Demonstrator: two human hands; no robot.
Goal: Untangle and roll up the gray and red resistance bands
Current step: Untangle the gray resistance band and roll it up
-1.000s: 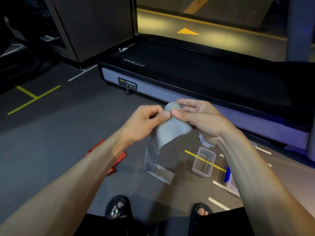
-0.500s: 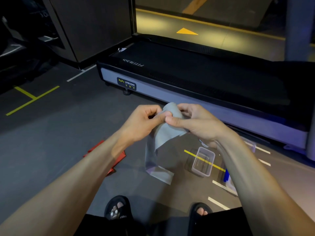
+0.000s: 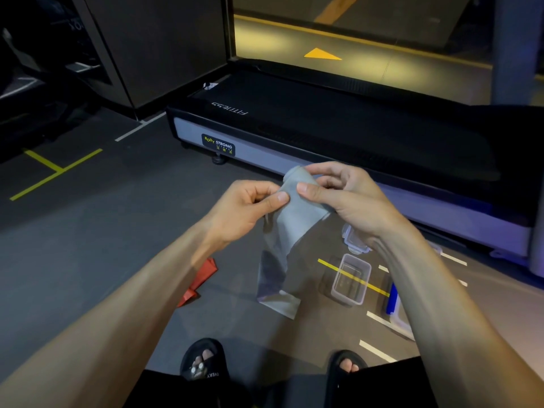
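The gray band is held up in the air between both hands, in front of the person's body and above the floor. Its upper end is wound into a short roll, and the loose rest hangs down from the roll in a flat, slightly twisted strip whose lower end hangs just above the floor.

The left hand pinches the left side of the roll, thumb tip pressed on the band and the other fingers curled in behind. The right hand grips the roll from the right, thumb lying across its front and the fingers curled over its top and far side.

The red band lies flat on the floor below the left forearm, partly hidden by it, well apart from the gray one.

On the floor to the right of the hanging strip stands a clear plastic box, open at the top, across a yellow floor line. A clear lid lies just beyond it, partly under the right wrist. A blue-edged item shows beside the right forearm. A black treadmill stands across the floor beyond the hands. Two sandalled feet show at the bottom edge.
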